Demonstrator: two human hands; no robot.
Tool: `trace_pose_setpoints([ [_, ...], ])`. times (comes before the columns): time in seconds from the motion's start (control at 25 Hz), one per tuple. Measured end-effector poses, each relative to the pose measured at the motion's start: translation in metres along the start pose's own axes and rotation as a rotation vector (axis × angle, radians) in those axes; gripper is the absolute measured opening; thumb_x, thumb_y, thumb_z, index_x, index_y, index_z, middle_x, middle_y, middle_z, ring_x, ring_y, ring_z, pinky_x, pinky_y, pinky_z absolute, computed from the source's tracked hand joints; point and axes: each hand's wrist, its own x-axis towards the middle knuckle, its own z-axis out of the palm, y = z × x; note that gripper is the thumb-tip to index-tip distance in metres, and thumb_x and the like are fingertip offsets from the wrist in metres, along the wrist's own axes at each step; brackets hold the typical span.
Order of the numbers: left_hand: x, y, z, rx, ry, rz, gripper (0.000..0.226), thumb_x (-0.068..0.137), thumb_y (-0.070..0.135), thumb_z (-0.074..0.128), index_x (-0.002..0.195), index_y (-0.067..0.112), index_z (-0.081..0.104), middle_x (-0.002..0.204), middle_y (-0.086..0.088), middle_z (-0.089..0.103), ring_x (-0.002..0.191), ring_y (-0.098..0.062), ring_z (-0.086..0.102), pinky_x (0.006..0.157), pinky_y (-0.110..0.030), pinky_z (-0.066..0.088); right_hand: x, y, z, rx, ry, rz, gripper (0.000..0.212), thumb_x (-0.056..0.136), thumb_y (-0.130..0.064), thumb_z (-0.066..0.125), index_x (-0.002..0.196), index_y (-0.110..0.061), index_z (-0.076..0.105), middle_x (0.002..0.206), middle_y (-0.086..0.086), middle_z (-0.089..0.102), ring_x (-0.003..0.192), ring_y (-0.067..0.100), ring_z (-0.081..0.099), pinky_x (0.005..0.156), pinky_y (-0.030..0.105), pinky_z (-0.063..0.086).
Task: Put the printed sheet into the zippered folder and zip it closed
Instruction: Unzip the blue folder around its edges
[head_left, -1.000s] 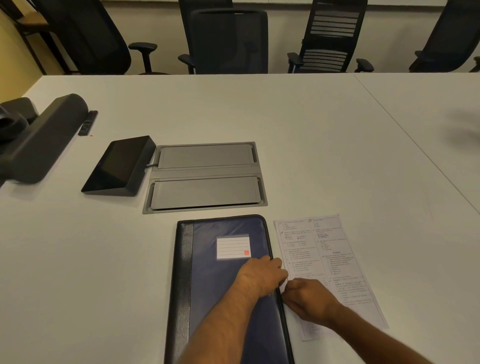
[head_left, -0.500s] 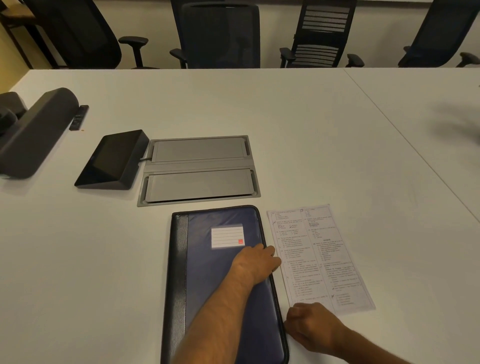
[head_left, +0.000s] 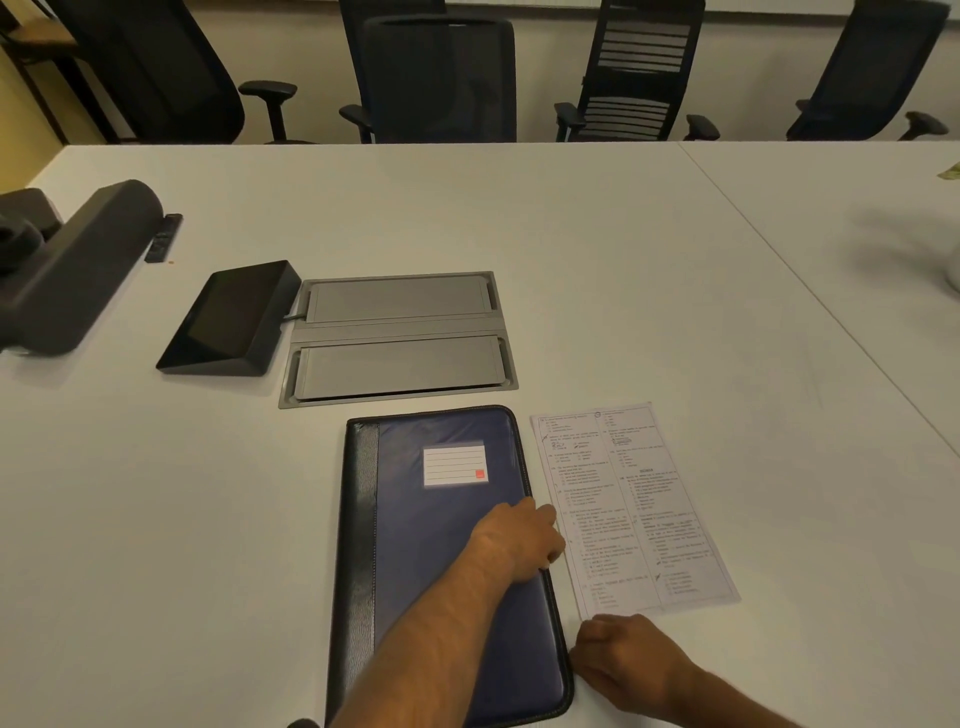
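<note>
The zippered folder (head_left: 436, 525) lies shut on the white table (head_left: 623, 260), dark blue with a black spine strip and a white label. The printed sheet (head_left: 626, 501) lies flat just right of it, outside the folder. My left hand (head_left: 519, 540) rests on the cover with its fingers curled over the folder's right edge. My right hand (head_left: 623, 657) is closed against the same edge near the folder's near right corner, just below the sheet. The zipper pull is hidden inside its fingers.
A grey hatch with two lids (head_left: 400, 338) is set into the table beyond the folder. A black wedge-shaped screen (head_left: 234, 317) stands to its left, with a dark bar-shaped device (head_left: 78, 265) and a remote (head_left: 163, 236) farther left. Office chairs (head_left: 441, 78) line the far edge.
My right hand has slid toward me along the folder's right edge, from beside my left hand to the near corner. My left hand has stayed on the cover.
</note>
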Motion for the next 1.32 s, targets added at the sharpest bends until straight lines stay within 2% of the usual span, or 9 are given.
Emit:
trace_pose_setpoints([
  [0.24,-0.018,0.027,0.01,-0.025,-0.06,0.083,0.026,0.098,0.022,0.058,0.123,0.018,0.06,0.126,-0.009,0.05,0.113,-0.028,0.05,0.086,-0.045,0.052,-0.001,-0.007,0.0,-0.048,-0.008,0.064,0.003,0.078,-0.038,0.072,0.076,-0.036,0.072,0.067,-0.019,0.065,0.053,0.001,0.058,0.05,0.008,0.045],
  [0.44,-0.029,0.046,0.016,-0.028,-0.129,0.126,0.027,0.098,0.02,0.057,0.126,0.018,0.059,0.126,-0.01,0.051,0.11,-0.03,0.053,0.087,-0.046,0.053,-0.004,-0.013,-0.001,-0.066,0.034,0.086,0.005,0.073,-0.034,0.077,0.071,-0.032,0.072,0.066,-0.017,0.067,0.052,0.004,0.06,0.047,0.012,0.049],
  [0.6,-0.035,0.061,0.022,0.022,-0.123,0.117,0.023,0.098,0.017,0.056,0.12,0.013,0.06,0.122,-0.013,0.052,0.106,-0.031,0.055,0.084,-0.046,0.055,-0.007,-0.02,0.002,-0.038,0.066,0.164,0.005,0.077,-0.033,0.072,0.074,-0.03,0.073,0.07,-0.014,0.072,0.053,0.004,0.063,0.052,0.01,0.049],
  [0.72,-0.035,0.064,0.022,0.045,-0.095,0.095,0.021,0.098,0.014,0.056,0.118,0.009,0.061,0.12,-0.013,0.054,0.104,-0.031,0.057,0.081,-0.046,0.056,-0.011,-0.023,0.007,0.011,0.022,0.23,0.017,0.088,-0.031,0.062,0.087,-0.022,0.076,0.083,-0.006,0.075,0.066,0.013,0.069,0.064,0.022,0.058],
  [0.76,-0.035,0.064,0.022,0.046,-0.093,0.092,0.021,0.097,0.013,0.056,0.117,0.009,0.061,0.119,-0.013,0.055,0.103,-0.031,0.057,0.08,-0.045,0.056,-0.013,-0.024,0.007,0.006,0.004,0.222,0.017,0.088,-0.031,0.062,0.087,-0.022,0.076,0.083,-0.006,0.075,0.066,0.014,0.069,0.063,0.024,0.059],
  [0.88,-0.034,0.065,0.022,0.045,-0.092,0.082,0.021,0.096,0.012,0.057,0.117,0.011,0.061,0.118,-0.012,0.055,0.102,-0.029,0.057,0.08,-0.042,0.055,-0.019,-0.031,0.007,-0.028,0.005,0.169,0.005,0.076,-0.033,0.074,0.073,-0.029,0.075,0.067,-0.013,0.07,0.052,0.005,0.061,0.048,0.014,0.049],
  [0.96,-0.034,0.066,0.023,0.047,-0.085,0.071,0.022,0.095,0.012,0.058,0.117,0.011,0.06,0.117,-0.011,0.055,0.101,-0.028,0.057,0.081,-0.042,0.056,-0.023,-0.036,0.009,-0.019,0.027,0.172,0.007,0.072,-0.033,0.079,0.069,-0.031,0.072,0.061,-0.016,0.066,0.048,0.003,0.057,0.043,0.012,0.044],
  [1.32,-0.034,0.07,0.028,0.043,-0.058,0.024,0.021,0.097,0.012,0.055,0.117,0.009,0.059,0.118,-0.011,0.056,0.104,-0.027,0.056,0.081,-0.043,0.055,-0.028,-0.083,0.033,0.147,0.134,0.347,0.021,0.052,-0.028,0.093,0.064,-0.03,0.076,0.058,-0.015,0.069,0.043,0.0,0.06,0.043,0.01,0.047],
])
